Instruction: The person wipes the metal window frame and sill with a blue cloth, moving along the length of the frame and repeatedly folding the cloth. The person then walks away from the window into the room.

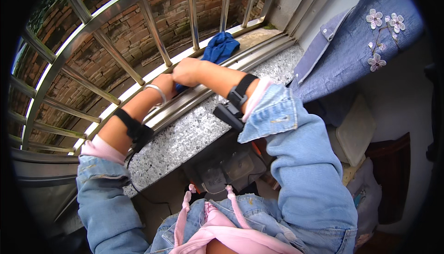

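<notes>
A crumpled blue cloth (pixel 220 47) lies against the foot of the metal window bars (pixel 155 34), on the outer side of the window track (pixel 185 102). My right hand (pixel 187 72) is closed on it, with cloth showing on both sides of the fist. Pressed up beside it is my left hand (pixel 163 85), a bangle at its wrist. Its fingers are curled in by a small blue fold, mostly hidden. Both forearms reach over the speckled stone sill (pixel 178 145).
A brick wall (pixel 125 27) stands beyond the bars. At right hangs a blue curtain (pixel 354 50) with embroidered flowers, touching the sill's end. Below the sill sit clear plastic boxes (pixel 236 166). A thin black cable (pixel 138 190) hangs near my left sleeve.
</notes>
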A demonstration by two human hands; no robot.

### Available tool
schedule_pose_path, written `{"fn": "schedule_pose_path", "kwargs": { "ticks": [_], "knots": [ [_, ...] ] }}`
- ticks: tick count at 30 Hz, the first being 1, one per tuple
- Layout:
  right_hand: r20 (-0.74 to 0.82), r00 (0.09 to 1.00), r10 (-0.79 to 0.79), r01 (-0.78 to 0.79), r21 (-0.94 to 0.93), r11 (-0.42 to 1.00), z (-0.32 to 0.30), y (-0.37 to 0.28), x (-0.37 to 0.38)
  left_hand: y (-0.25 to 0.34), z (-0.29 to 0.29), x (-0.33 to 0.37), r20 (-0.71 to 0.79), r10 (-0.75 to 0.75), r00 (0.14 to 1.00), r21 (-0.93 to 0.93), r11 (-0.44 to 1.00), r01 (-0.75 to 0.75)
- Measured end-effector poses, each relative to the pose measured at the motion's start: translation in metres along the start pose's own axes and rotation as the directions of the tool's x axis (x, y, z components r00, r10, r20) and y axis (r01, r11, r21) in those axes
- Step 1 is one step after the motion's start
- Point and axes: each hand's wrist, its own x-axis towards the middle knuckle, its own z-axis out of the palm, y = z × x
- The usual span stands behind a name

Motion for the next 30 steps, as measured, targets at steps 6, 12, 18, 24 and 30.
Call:
{"fn": "schedule_pose_path", "kwargs": {
  "ticks": [6,12,18,24,30],
  "knots": [
    [0.046,0.999,-0.022,0.021,0.037,0.999,-0.003,-0.023,0.031,-0.025,0.002,-0.03,0.066,-0.081,0.995,0.035,0.996,0.079],
    [0.083,0.995,0.063,-0.067,0.041,0.997,0.005,-0.002,0.011,-0.004,0.018,-0.013,-0.237,0.074,0.969,0.05,0.997,-0.064],
    [-0.03,0.96,0.277,-0.266,0.199,0.943,0.028,0.071,-0.076,0.059,0.007,0.069,-0.185,0.135,0.973,0.159,0.982,-0.106],
    [-0.533,0.768,0.356,-0.036,0.519,0.854,-0.024,0.097,-0.115,0.047,-0.092,0.031,-0.535,0.041,0.844,-0.304,0.923,-0.238],
    [-0.523,0.755,0.395,-0.112,0.49,0.865,-0.023,0.048,-0.07,0.041,-0.158,-0.048,-0.656,-0.087,0.749,-0.626,0.617,-0.476]
  ]
}}
